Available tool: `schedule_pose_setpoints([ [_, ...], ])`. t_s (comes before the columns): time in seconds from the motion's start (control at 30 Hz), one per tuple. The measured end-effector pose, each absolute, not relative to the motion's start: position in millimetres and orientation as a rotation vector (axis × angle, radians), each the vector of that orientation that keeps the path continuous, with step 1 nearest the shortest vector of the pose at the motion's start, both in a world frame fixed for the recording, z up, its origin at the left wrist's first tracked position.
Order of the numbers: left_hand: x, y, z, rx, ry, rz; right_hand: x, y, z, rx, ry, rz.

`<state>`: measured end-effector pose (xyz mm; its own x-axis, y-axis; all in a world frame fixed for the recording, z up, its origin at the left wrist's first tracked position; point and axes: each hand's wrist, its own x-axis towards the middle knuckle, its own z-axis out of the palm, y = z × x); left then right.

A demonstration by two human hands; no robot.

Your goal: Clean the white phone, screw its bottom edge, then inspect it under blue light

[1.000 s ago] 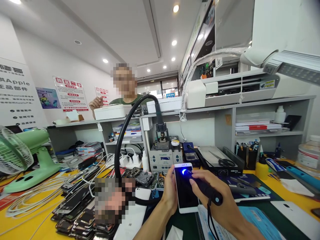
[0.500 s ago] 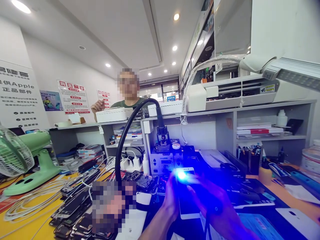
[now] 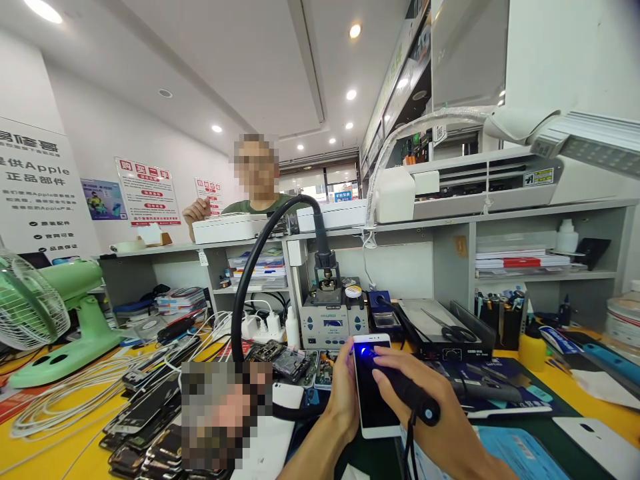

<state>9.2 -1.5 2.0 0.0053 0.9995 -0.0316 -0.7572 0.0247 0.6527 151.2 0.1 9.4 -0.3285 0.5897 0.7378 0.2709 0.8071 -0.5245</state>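
Observation:
My left hand (image 3: 344, 393) is closed around the left edge of a white-framed smartphone (image 3: 373, 417), holding it tilted up with its dark screen towards me. My right hand (image 3: 440, 400) grips a black flashlight (image 3: 411, 392) with a cord hanging from its tail. The flashlight's front end is over the upper screen, where a small blue-violet glow shows near my index fingertip. The right fingers cover part of the phone's right side.
A rework station (image 3: 330, 327) stands behind the phone, its black hose (image 3: 240, 293) arching down on the left. Stacked phone parts (image 3: 150, 413), cables and a green fan (image 3: 75, 320) lie left. Scissors (image 3: 450, 330) are at right. Another person stands behind the counter.
The strong blue glare that flooded the bench has shrunk to a small spot on the phone's screen. Both hands stay at nearly the same place.

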Motion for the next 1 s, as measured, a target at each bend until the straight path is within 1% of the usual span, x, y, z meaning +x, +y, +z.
schedule_pose_setpoints([
  [0.33, 12, -3, 3, 0.497, 0.537, 1.496, 150, 2, 8, -0.619, -1.905, 0.311],
  [0.6, 15, 8, -11, 0.484, 0.459, 1.585, 149, 12, 0, -0.549, -1.917, 0.102],
  [0.8, 13, 8, -16, 0.519, 0.441, 1.622, 146, 13, -1, -0.536, -1.938, 0.082],
  [1.0, 14, 7, -17, 0.57, 0.493, 1.611, 147, 12, -3, -0.583, -1.985, 0.171],
])
